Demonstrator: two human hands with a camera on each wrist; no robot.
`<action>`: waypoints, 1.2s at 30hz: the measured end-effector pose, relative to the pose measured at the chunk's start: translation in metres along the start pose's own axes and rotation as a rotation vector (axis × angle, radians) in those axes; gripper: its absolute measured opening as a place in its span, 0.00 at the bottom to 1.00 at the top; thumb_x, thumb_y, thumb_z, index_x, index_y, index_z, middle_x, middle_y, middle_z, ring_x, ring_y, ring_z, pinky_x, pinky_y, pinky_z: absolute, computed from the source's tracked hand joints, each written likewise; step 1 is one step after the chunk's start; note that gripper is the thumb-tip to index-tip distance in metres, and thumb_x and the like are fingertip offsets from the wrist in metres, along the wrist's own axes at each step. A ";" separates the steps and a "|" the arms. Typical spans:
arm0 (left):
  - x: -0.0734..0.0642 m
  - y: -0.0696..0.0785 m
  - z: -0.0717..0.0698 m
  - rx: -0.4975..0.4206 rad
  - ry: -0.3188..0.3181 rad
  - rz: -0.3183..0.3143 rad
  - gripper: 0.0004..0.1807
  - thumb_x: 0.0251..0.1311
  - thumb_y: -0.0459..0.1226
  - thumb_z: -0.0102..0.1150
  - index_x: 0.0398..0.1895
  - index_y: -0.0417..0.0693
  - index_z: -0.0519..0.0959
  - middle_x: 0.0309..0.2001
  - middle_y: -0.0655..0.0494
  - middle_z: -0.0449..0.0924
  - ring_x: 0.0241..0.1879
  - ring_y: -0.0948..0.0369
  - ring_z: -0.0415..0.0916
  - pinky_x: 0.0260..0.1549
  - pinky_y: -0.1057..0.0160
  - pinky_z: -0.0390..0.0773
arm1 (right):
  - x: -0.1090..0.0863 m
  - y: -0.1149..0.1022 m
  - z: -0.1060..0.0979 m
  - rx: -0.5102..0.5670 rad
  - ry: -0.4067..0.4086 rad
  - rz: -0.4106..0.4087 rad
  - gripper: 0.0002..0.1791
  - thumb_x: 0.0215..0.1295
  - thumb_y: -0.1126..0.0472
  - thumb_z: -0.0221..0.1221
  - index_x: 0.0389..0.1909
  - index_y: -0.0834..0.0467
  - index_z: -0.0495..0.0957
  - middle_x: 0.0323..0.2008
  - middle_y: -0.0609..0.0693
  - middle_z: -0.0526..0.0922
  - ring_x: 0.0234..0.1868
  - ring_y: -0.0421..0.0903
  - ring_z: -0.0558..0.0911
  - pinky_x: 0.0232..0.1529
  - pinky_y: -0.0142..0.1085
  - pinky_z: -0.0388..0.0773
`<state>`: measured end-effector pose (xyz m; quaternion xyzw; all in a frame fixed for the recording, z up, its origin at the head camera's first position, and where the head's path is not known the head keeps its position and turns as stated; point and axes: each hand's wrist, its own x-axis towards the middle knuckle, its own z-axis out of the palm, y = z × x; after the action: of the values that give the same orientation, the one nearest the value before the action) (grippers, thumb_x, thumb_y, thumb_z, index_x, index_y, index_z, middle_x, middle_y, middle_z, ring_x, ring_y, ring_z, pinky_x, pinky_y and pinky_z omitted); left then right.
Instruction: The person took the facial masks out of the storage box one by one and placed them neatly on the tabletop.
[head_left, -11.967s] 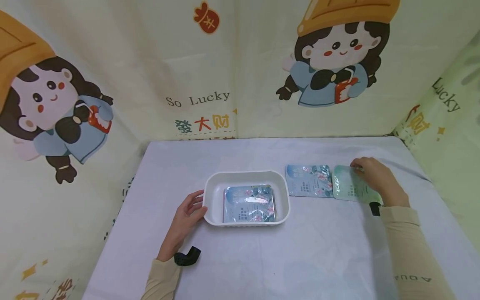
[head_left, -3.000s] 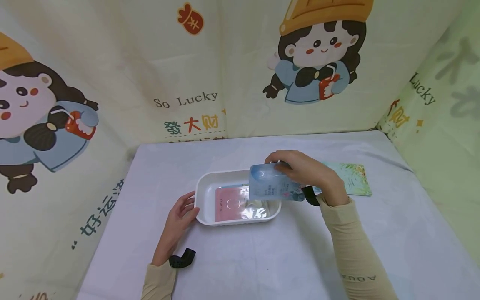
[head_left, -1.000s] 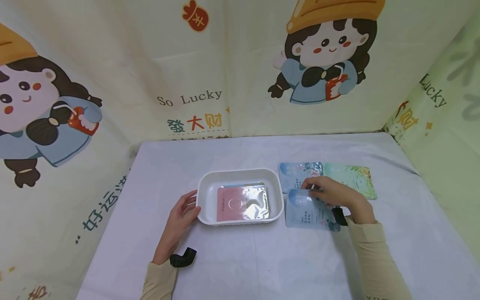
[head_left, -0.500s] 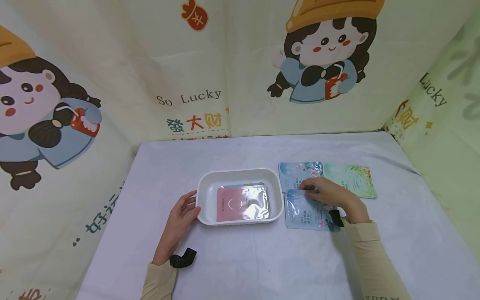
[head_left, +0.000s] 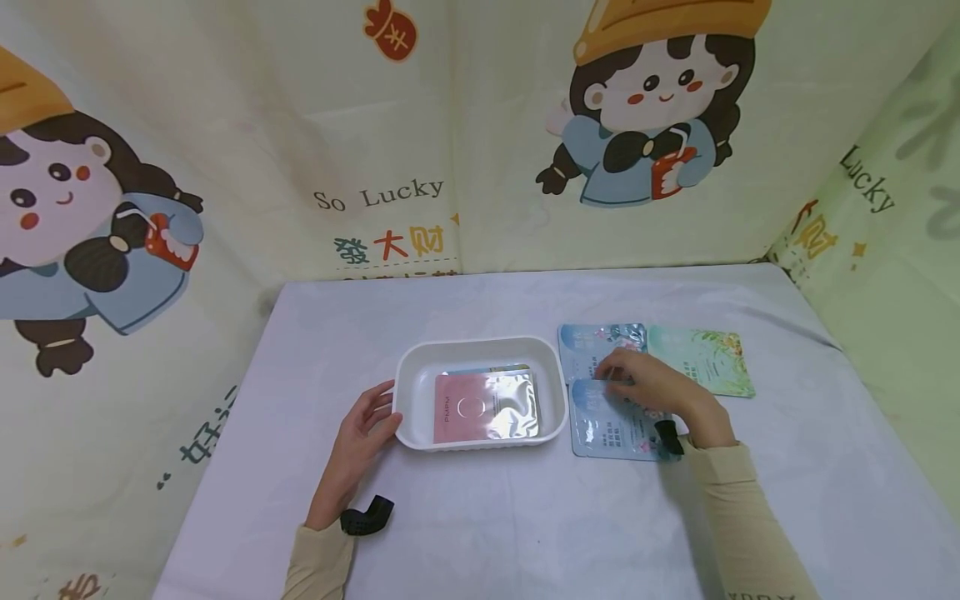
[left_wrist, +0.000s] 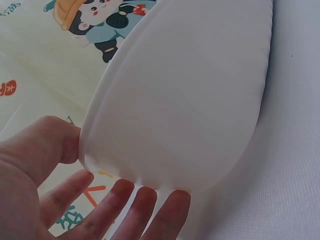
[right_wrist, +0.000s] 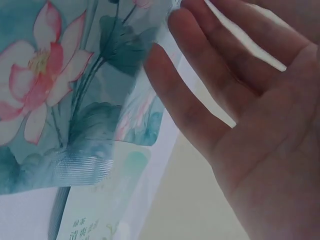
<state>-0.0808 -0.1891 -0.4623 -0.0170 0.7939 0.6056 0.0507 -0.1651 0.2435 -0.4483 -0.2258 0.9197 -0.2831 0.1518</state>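
One blue packet (head_left: pixel 609 423) has moved from over the white tray (head_left: pixel 415 396) to beside it, pinched by the right hand (head_left: pixel 654 386).

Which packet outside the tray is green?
The green packet, farthest right, with a leafy print; the nearer packet and the farther packet beside the tray are both blue.
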 end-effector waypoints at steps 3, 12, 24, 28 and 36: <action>0.003 -0.013 0.000 -0.007 0.007 0.014 0.29 0.59 0.42 0.59 0.63 0.59 0.64 0.57 0.52 0.69 0.55 0.55 0.70 0.45 0.68 0.76 | 0.000 0.000 0.001 -0.008 0.028 0.014 0.14 0.61 0.63 0.59 0.48 0.60 0.76 0.42 0.49 0.76 0.42 0.45 0.74 0.46 0.43 0.73; 0.003 -0.013 -0.002 -0.053 -0.025 0.032 0.29 0.60 0.37 0.58 0.65 0.52 0.62 0.58 0.47 0.67 0.57 0.50 0.67 0.44 0.71 0.75 | 0.002 -0.012 -0.001 -0.067 0.067 -0.020 0.15 0.61 0.60 0.60 0.47 0.60 0.76 0.40 0.49 0.76 0.40 0.44 0.73 0.43 0.41 0.75; -0.003 0.007 -0.001 -0.018 -0.021 0.024 0.30 0.60 0.38 0.58 0.65 0.48 0.61 0.58 0.45 0.67 0.57 0.49 0.67 0.44 0.71 0.74 | 0.008 -0.039 -0.009 -0.091 0.100 -0.104 0.16 0.61 0.59 0.60 0.49 0.59 0.75 0.43 0.51 0.77 0.42 0.47 0.75 0.43 0.42 0.77; -0.003 0.006 -0.001 -0.021 -0.020 0.019 0.30 0.60 0.38 0.58 0.65 0.49 0.62 0.58 0.46 0.67 0.56 0.49 0.67 0.45 0.71 0.74 | 0.011 -0.050 -0.013 -0.085 0.097 -0.121 0.16 0.61 0.57 0.60 0.49 0.57 0.75 0.44 0.51 0.76 0.43 0.48 0.75 0.43 0.43 0.77; -0.003 0.006 -0.001 -0.007 -0.015 0.025 0.30 0.60 0.39 0.58 0.65 0.49 0.62 0.58 0.46 0.67 0.57 0.49 0.67 0.46 0.68 0.75 | 0.018 -0.068 -0.014 -0.120 0.108 -0.153 0.17 0.60 0.58 0.60 0.50 0.57 0.74 0.44 0.48 0.75 0.44 0.46 0.75 0.44 0.40 0.76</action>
<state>-0.0788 -0.1890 -0.4561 -0.0025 0.7914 0.6093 0.0489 -0.1638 0.1910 -0.4000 -0.2884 0.9219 -0.2500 0.0661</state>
